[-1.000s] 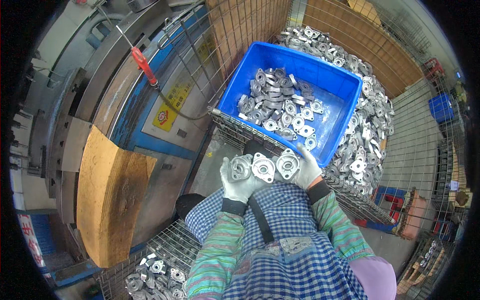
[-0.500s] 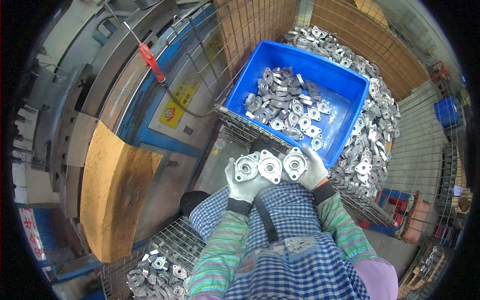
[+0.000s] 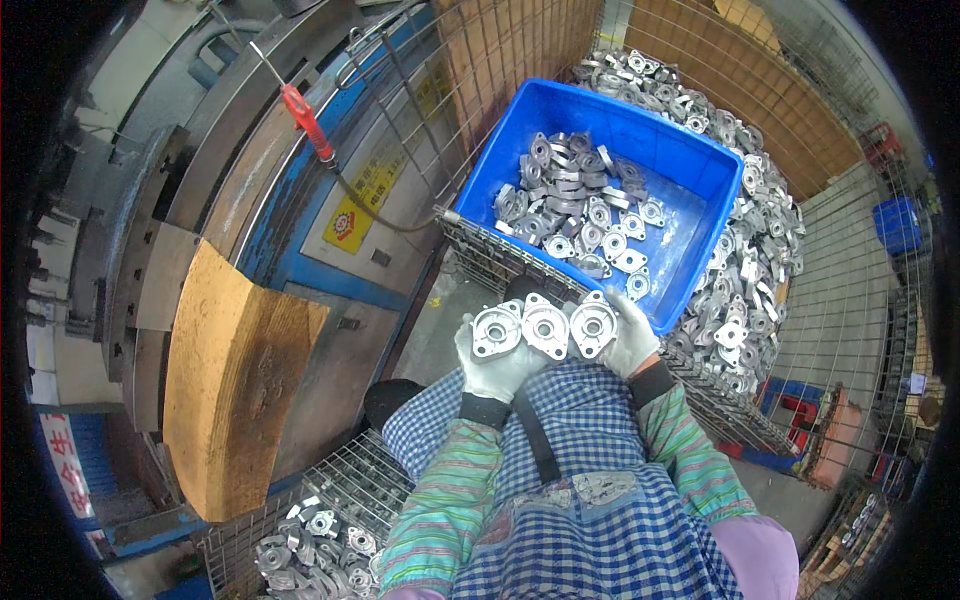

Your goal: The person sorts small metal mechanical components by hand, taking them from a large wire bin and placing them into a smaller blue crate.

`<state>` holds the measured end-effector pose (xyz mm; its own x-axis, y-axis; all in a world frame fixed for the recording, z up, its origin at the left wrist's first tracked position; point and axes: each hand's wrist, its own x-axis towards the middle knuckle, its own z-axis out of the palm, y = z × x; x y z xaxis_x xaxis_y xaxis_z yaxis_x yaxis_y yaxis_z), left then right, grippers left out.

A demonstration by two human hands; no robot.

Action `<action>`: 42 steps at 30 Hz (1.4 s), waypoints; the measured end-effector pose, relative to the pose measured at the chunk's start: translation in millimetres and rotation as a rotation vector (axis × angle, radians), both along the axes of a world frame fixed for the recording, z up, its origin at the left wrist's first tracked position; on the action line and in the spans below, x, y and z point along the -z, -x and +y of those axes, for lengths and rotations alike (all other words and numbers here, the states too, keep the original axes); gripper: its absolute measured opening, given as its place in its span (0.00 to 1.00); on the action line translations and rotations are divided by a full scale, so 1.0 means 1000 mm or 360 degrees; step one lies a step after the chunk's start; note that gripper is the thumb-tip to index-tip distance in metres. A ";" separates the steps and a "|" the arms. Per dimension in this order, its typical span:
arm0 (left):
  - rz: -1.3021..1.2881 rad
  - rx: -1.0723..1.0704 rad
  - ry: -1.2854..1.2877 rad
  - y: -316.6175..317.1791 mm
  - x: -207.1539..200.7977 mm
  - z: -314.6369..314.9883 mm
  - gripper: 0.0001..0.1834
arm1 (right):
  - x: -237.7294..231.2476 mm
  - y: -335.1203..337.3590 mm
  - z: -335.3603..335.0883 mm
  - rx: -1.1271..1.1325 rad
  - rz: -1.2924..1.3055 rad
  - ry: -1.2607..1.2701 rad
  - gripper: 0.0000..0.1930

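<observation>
Three flanged castings (image 3: pixel 546 343) sit this side of the blue bin (image 3: pixel 640 126): the half-curled left hand (image 3: pixel 492 376) seemingly cups two, the curled right hand (image 3: pixel 632 342) grips one; a level hold should steady them.

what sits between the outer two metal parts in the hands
A third, similar metal part sits between the left part and the right part in the head view.

gloved fingers (image 3: pixel 626 314) hold three metal flanges (image 3: pixel 546 328) | more in blue bin (image 3: pixel 640 126)
</observation>
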<state>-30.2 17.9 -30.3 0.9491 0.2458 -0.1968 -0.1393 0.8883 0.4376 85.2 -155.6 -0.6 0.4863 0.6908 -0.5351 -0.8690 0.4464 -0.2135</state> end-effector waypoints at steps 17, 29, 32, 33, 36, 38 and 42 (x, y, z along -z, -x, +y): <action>0.0443 0.0273 -0.2745 -0.034 -0.044 -0.061 0.38 | 0.038 0.028 -0.010 -0.0070 -0.0206 0.0100 0.14; 0.0538 0.0337 -0.1372 -0.041 -0.019 -0.064 0.27 | 0.035 -0.041 -0.137 0.1299 -0.0266 0.0344 0.25; 0.0650 0.0438 -0.1461 -0.038 -0.008 -0.060 0.26 | 0.059 -0.076 -0.175 0.1746 0.0013 0.0338 0.22; 0.0645 0.0431 -0.1465 -0.040 -0.012 -0.062 0.26 | 0.087 -0.091 -0.203 0.1837 -0.0062 0.0352 0.21; 0.0745 0.0479 -0.1500 -0.037 -0.005 -0.058 0.25 | 0.121 -0.117 -0.238 0.1844 -0.0008 0.0306 0.21; 0.0789 0.0444 -0.1436 -0.035 0.007 -0.055 0.26 | 0.116 -0.128 -0.229 0.1948 0.0015 0.0330 0.22; 0.0779 0.0471 -0.1384 -0.046 0.043 -0.051 0.25 | 0.177 -0.167 -0.291 0.1715 -0.0794 0.0857 0.21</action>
